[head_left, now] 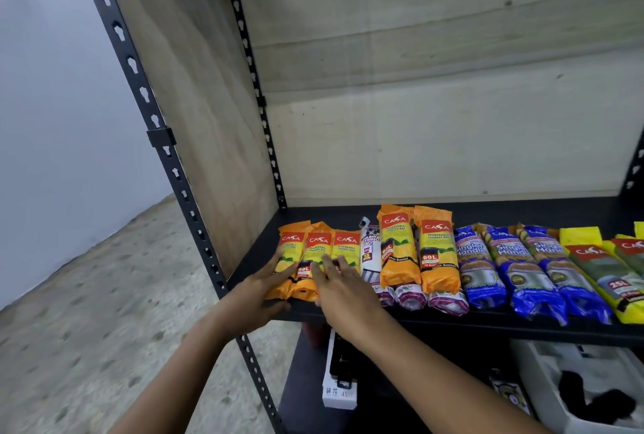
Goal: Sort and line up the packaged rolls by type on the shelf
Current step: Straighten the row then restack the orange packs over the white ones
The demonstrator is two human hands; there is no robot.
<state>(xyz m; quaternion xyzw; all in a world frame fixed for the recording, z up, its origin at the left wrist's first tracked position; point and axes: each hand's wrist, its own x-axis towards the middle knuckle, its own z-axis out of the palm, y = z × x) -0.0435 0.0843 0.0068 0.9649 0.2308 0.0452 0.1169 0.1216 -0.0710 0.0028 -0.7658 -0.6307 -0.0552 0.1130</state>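
Packaged rolls lie in a row on the black shelf point(453, 323). At the left end sit three orange rolls point(319, 248). A white drawstring roll point(369, 252) comes after them, then two more orange rolls point(418, 252) resting on purple-ended rolls point(411, 297). Three blue rolls point(505, 266) and yellow rolls point(599, 266) follow to the right. My left hand point(259, 289) lies flat against the leftmost orange roll. My right hand point(343, 289) rests with spread fingers on the second and third orange rolls. Neither hand has fingers closed around anything.
A black slotted upright point(163, 147) and a wooden side panel point(195, 84) bound the shelf on the left. Behind the rolls the back of the shelf is bare. Below are a white box point(339, 391) and a white bin point(575, 384).
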